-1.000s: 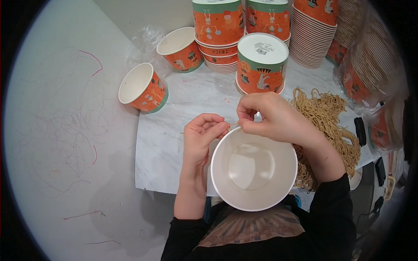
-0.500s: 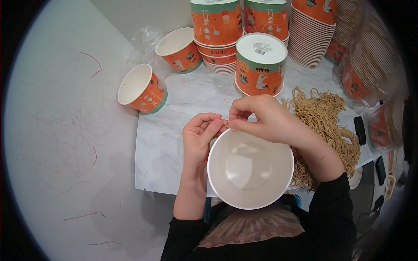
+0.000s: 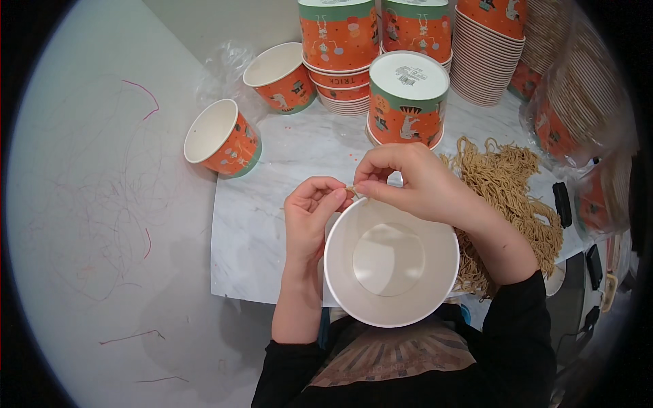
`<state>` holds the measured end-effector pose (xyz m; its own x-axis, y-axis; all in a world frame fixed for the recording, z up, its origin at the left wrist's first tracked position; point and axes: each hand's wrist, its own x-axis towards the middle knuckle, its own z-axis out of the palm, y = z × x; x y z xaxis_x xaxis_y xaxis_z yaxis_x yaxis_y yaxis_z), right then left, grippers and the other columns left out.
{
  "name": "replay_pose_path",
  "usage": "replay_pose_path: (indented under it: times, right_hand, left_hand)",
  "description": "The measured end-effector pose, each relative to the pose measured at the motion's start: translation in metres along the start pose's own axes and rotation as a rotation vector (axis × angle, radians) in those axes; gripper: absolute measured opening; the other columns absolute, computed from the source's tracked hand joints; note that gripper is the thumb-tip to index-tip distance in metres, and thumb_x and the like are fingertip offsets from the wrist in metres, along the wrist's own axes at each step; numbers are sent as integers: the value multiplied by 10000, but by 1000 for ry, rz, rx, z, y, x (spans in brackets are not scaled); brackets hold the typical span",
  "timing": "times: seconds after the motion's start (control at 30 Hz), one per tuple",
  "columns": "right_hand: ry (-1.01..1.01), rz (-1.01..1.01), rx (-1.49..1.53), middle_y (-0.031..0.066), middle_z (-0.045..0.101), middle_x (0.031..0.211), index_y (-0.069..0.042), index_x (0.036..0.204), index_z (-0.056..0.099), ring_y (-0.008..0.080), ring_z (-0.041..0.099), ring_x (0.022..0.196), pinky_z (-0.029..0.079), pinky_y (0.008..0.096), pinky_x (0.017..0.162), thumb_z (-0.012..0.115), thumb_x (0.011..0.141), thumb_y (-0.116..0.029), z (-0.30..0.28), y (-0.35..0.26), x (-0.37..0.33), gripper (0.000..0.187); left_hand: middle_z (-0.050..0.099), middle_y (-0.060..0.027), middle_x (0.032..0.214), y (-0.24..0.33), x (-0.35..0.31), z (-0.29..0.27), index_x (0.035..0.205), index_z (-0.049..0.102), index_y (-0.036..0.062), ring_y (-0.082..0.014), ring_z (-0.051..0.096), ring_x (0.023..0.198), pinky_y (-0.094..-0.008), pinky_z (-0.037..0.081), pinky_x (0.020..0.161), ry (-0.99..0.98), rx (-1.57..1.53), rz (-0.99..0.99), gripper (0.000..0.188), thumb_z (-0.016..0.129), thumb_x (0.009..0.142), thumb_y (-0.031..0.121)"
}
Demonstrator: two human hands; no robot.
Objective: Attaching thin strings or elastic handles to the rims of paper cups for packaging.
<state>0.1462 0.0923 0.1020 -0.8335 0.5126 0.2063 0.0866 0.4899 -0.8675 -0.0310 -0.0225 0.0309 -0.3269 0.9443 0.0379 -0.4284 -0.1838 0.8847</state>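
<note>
A round paper bucket (image 3: 435, 272) with a white inside is at the near edge of the table, its mouth facing me. At its far left rim, my left hand (image 3: 309, 211) pinches a thin piece of tan cord (image 3: 351, 191) between thumb and fingers. My right hand (image 3: 411, 180) reaches across the far rim and pinches the same piece of cord, fingertips close to the left ones. Whether the cord passes through the bucket's wall is hidden by my fingers. A heap of tan cords (image 3: 503, 183) lies under and beside my right forearm.
Two orange-and-green buckets (image 3: 235, 146) lie tilted at the left. An upside-down bucket (image 3: 408, 112) stands beyond my hands, with stacked buckets (image 3: 486, 61) behind it. Plastic-wrapped stacks (image 3: 578, 102) stand at the right. A black object (image 3: 562, 204) lies by the cords. A scribbled wall (image 3: 115, 204) borders the table.
My right fingertips have shifted slightly left and up, and more of the tan cord shows between the hands. The bucket and left hand stay nearly in place.
</note>
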Motion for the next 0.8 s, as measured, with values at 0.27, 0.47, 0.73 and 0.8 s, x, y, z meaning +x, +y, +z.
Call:
replay_pose_path:
  times: [0.27, 0.47, 0.73, 0.8]
  right_hand:
    - [30, -77, -13, 75, 640, 775, 41, 873, 662, 145, 614, 749, 494, 294, 698, 684, 856, -62, 3, -2, -1, 106]
    - [32, -107, -48, 74, 619, 762, 36, 854, 649, 152, 597, 748, 487, 296, 695, 679, 825, -37, 5, -3, -2, 84]
    - [51, -132, -9, 72, 603, 788, 30, 847, 632, 157, 594, 759, 483, 297, 705, 677, 819, -29, 2, -2, -2, 79]
    - [54, -135, -8, 72, 601, 795, 30, 848, 632, 157, 595, 764, 483, 297, 709, 677, 820, -28, 1, -2, -1, 79]
  left_hand:
    - [715, -94, 902, -1, 0, -1, 967, 631, -20, -122, 682, 790, -250, 556, 740, -54, -16, -12, 48, 597, 954, 12]
    - [714, -104, 942, 1, -2, 2, 962, 601, -8, -126, 681, 803, -249, 554, 740, -95, -141, -87, 61, 559, 973, 35]
    - [723, -99, 929, 2, -5, 3, 961, 651, -44, -103, 680, 824, -245, 553, 742, -59, 145, 15, 64, 595, 931, -42]
    - [721, -94, 926, 1, -5, 3, 958, 645, -45, -97, 674, 820, -241, 549, 741, -57, 149, 23, 64, 585, 937, -41]
